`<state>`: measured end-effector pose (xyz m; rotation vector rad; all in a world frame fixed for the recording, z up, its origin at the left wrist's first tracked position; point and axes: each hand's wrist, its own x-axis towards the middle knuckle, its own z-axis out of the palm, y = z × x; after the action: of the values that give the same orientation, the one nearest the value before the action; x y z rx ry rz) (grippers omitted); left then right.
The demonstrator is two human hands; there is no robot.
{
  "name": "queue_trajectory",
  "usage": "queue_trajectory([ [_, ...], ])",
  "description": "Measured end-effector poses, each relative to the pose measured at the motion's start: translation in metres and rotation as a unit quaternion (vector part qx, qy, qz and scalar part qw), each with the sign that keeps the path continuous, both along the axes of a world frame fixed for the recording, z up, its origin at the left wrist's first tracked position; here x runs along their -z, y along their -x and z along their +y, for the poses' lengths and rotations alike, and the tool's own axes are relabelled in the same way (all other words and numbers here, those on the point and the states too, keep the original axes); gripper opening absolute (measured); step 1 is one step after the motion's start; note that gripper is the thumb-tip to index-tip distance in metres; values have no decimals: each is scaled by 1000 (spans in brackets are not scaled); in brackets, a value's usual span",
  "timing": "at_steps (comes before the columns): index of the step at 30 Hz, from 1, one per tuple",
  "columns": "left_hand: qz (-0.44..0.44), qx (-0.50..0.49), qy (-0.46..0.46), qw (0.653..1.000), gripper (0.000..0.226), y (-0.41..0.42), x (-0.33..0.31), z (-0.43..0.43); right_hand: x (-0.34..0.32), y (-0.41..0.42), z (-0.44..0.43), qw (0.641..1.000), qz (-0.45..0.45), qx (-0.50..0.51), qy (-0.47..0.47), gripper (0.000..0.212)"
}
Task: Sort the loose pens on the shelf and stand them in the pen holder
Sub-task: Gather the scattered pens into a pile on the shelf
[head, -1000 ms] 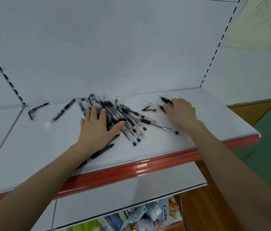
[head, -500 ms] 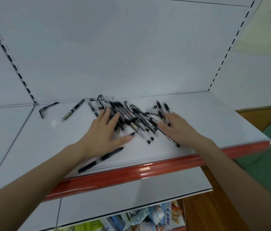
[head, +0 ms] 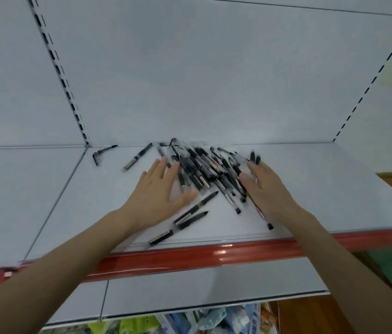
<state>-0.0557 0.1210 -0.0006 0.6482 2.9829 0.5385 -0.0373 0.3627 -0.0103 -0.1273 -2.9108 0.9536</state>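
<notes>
Head view, left hand (head: 159,191): palm down, fingers spread flat on the shelf (head: 69,201), fingertips touching the left side of the pen pile (head: 204,168).
Right hand (head: 266,186): flat, fingers straight and slightly spread against the pile's right side.
Pile: black pens crossed in a heap between both hands, near the back wall.
Front pens (head: 197,206): a few loose, toward the red edge strip (head: 214,254).
Stray pens (head: 138,157): apart, left, by the back corner.
Below: blurred packaged goods (head: 214,319).
</notes>
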Motion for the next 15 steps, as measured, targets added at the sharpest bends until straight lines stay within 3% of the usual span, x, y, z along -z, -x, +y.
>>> queue_trajectory([
  [4, 56, -164, 8, 985, 74, 53, 5, -50, 4, 18, 11, 997, -34, 61, -16, 69],
  [7, 21, -231, 20, 972, 79, 86, 10, -76, 2, 28, 1, 997, -31, 60, -22, 68],
  [11, -2, -229, -12, 973, 77, 97, 14, -73, 4, 38, -16, 998, -28, 52, -21, 69],
  [15, -1, -159, -40, 986, 66, 92, 11, -49, 4, 43, -32, 998, -22, 18, -53, 69],
])
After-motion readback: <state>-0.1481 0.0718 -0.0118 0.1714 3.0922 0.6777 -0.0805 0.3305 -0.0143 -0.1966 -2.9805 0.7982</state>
